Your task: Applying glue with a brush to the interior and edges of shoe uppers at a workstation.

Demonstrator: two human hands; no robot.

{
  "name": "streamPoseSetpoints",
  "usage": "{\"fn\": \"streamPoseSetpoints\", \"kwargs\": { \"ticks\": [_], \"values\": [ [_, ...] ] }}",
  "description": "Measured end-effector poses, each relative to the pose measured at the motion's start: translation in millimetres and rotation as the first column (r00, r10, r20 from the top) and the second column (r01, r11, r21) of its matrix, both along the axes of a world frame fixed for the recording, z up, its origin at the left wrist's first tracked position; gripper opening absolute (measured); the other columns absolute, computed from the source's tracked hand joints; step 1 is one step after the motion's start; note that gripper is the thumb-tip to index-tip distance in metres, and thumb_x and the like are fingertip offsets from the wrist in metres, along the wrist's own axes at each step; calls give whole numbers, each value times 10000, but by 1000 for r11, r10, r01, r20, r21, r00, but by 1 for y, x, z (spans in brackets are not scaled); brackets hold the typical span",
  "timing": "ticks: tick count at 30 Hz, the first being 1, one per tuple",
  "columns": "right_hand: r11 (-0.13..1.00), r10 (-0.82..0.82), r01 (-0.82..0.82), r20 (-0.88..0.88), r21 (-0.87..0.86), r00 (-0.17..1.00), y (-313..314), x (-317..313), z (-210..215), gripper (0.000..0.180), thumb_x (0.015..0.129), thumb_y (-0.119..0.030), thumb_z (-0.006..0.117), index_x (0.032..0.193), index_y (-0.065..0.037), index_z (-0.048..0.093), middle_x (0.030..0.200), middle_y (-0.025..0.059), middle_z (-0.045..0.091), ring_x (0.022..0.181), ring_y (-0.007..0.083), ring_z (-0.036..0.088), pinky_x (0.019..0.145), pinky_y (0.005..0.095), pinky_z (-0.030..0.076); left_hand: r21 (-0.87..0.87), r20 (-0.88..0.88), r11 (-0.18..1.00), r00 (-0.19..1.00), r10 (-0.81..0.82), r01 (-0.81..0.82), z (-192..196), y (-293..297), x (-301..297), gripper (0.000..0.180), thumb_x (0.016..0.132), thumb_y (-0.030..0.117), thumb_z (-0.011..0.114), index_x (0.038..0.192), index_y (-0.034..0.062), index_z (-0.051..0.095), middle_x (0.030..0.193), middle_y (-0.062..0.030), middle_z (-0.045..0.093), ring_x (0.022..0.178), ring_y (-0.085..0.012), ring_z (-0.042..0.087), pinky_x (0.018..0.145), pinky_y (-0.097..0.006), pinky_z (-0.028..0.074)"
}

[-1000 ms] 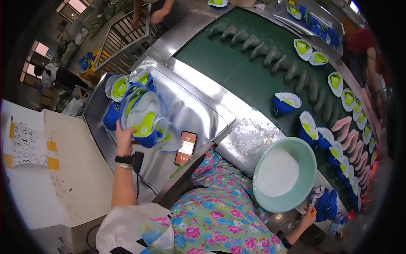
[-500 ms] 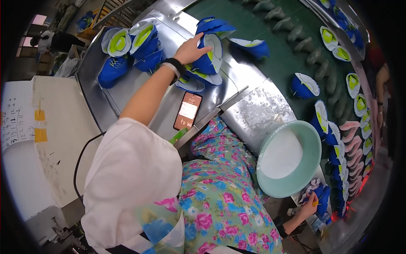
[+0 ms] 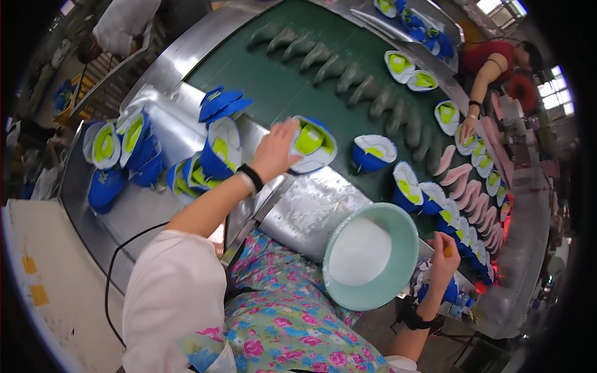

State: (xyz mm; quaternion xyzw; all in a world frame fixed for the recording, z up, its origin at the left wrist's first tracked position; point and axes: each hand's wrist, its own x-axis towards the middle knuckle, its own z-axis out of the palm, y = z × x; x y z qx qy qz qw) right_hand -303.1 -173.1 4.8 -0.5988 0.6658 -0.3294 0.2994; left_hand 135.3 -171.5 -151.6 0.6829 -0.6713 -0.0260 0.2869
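My left hand point(image 3: 275, 151) reaches over the near edge of the green belt and grips the rim of a shoe upper point(image 3: 311, 144), blue outside with a white and lime-yellow lining, its opening facing up. Left of that hand, another upper point(image 3: 222, 149) stands at a stack on the metal tray. My right hand point(image 3: 443, 256) is raised beyond the basin with its fingers closed round a small yellow thing point(image 3: 448, 251); most of that thing is hidden. A pale green basin point(image 3: 407, 248) holding white material sits between my two hands.
Several more uppers point(image 3: 373, 153) line the green belt point(image 3: 239, 68), beside grey foot-shaped forms point(image 3: 348, 74) and pink ones point(image 3: 457, 174). A worker point(image 3: 494, 65) reaches in from the far right. A black cable point(image 3: 115, 267) crosses the tray's left edge.
My left hand has moved right from the stacked uppers to the single upper, which has turned opening-up and come nearer. My right hand has risen with the yellow thing. The view has shifted right.
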Motion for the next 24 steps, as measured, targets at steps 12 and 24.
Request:
{"fn": "streamPoseSetpoints", "kwargs": {
  "ticks": [12,24],
  "values": [
    [841,20,-348,619,414,785,6,76,52,278,940,-220,578,1017,32,668,761,56,646,475,13,376,421,164,284,224,-868,973,466,171,61,60,-68,-39,333,834,60,587,1155,55,501,730,-51,564,487,-134,518,388,-285,415],
    [833,81,-485,809,265,582,41,50,79,267,859,-151,704,1080,-29,614,852,6,650,612,22,512,460,172,349,-142,-348,734,660,-665,664,178,114,-134,766,700,50,769,1361,19,384,1342,-202,454,1188,-342,495,961,-415,437]
  ]
}}
